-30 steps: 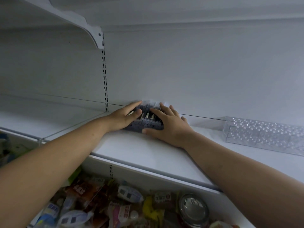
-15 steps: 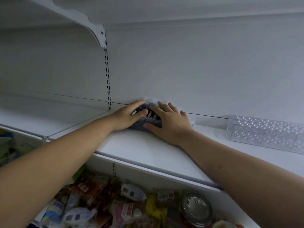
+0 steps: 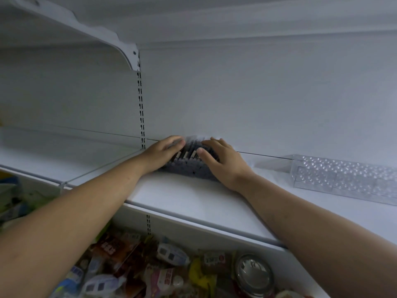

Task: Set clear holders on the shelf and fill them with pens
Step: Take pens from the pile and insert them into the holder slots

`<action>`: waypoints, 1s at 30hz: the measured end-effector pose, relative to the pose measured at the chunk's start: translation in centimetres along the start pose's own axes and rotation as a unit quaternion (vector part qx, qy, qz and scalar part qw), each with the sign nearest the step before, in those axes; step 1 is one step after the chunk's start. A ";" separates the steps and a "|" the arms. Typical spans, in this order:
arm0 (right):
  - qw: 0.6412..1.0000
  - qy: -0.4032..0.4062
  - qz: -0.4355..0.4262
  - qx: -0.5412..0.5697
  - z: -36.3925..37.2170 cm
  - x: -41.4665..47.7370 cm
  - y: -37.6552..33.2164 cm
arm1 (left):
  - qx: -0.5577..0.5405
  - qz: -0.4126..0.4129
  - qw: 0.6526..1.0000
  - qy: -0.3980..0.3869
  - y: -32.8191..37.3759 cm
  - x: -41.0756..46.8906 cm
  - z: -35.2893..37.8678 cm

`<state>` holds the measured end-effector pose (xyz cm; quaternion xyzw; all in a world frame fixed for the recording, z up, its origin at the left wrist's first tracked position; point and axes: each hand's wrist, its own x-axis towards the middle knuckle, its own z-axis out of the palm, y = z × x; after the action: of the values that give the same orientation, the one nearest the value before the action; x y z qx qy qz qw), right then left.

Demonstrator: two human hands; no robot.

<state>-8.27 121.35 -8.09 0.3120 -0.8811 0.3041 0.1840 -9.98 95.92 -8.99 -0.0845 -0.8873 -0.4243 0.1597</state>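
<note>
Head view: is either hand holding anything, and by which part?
No grip. The left hand presses the left end of the pen-filled holder, the right hand its top and right end, both laid flat.

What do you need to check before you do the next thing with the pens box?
1. Pen holder flat on the shelf: ok.
2. Left hand and right hand both resting on it: ok.
3. Its back touching the wall: cannot tell, hands hide it.
4. Visible pens lined up inside: ok.
5. Empty holder on the right filled: not ok, no pens in it.
6. Gap between the two holders: ok.
</note>
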 end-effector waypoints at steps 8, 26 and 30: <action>0.983 0.049 0.122 0.130 -1.7 0.0 2.4 | 0.049 -0.050 0.997 0.044 -0.2 -0.3 -0.5; 0.966 0.024 0.234 0.106 -1.4 0.6 2.2 | 0.035 -0.051 0.998 0.010 0.3 0.3 0.1; 0.972 0.021 0.204 0.113 -0.8 1.0 1.7 | 0.028 -0.052 0.998 0.000 0.5 0.2 -0.3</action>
<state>-9.99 122.48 -7.75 0.1383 -0.8818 0.4396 0.1001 -9.97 96.03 -8.42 -0.0340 -0.9020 -0.4071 0.1396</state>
